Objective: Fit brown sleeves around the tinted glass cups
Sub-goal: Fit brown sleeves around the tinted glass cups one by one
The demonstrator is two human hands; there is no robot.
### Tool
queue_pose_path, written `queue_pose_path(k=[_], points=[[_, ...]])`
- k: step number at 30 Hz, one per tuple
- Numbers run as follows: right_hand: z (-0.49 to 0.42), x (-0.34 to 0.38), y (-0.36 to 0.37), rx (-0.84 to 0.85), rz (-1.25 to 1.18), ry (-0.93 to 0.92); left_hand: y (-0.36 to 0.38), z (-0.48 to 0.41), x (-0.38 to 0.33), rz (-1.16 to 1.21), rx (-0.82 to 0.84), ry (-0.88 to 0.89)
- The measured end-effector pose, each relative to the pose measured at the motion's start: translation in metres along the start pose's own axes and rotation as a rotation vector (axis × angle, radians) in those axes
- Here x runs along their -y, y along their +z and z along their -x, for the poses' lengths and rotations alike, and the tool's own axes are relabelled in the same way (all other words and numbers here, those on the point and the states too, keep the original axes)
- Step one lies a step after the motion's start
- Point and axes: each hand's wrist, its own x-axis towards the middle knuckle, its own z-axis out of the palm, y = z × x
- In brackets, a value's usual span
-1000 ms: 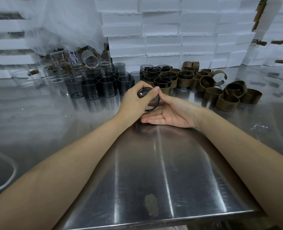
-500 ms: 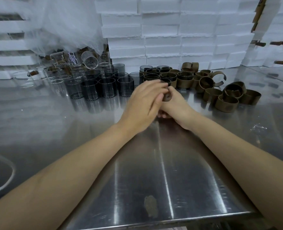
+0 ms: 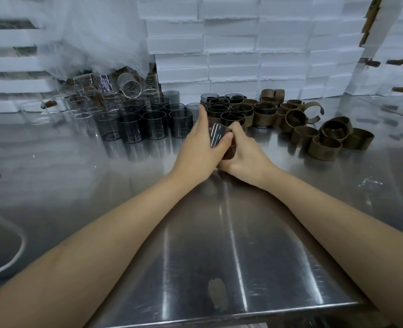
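My left hand (image 3: 204,147) grips a tinted glass cup (image 3: 217,136) from the left, thumb across its front. My right hand (image 3: 245,155) holds a brown sleeve (image 3: 230,151) at the cup's lower right side; how far the sleeve wraps the cup is hidden by my fingers. Both hands meet just above the steel table (image 3: 195,233). Bare tinted cups (image 3: 155,124) stand in rows behind and to the left. Sleeved cups (image 3: 233,114) cluster right behind my hands. Loose brown sleeves (image 3: 325,140) lie in a pile to the right.
Clear glass cups (image 3: 89,107) crowd the back left under a plastic sheet (image 3: 96,34). White foam boxes (image 3: 254,43) are stacked along the back wall. A white cable (image 3: 16,256) curves at the left edge. The table's front edge (image 3: 243,316) is close to me.
Both hands have moved away from me toward the sleeved cups. The cup has turned from showing its round rim to showing its side, and my right hand has closed on a brown sleeve.
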Motion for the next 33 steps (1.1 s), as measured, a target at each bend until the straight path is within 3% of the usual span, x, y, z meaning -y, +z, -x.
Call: queue_pose_path(k=[6, 10, 19, 22, 27, 29, 33], points=[[0.000, 0.000, -0.003, 0.034, -0.208, 0.005, -0.007, -0.007, 0.008, 0.684, 0.197, -0.155], [0.002, 0.004, -0.005, 0.049, -0.387, 0.019, -0.007, -0.003, 0.007, 0.925, 0.394, -0.198], [-0.002, 0.006, -0.004, 0.003, -0.273, 0.038, 0.001, 0.001, 0.004, 0.929, 0.402, -0.204], [-0.001, 0.008, -0.005, -0.025, -0.205, 0.094, 0.005, 0.001, 0.004, 0.869, 0.317, -0.185], [-0.003, 0.009, -0.005, -0.089, 0.262, 0.164, 0.005, 0.001, 0.003, 0.957, 0.213, -0.328], [-0.002, 0.011, -0.003, -0.157, 0.306, 0.125, 0.004, -0.001, 0.005, 1.004, 0.107, -0.372], [0.003, 0.017, 0.007, 0.047, 0.202, -0.084, 0.001, -0.005, 0.005, 0.959, 0.007, -0.349]])
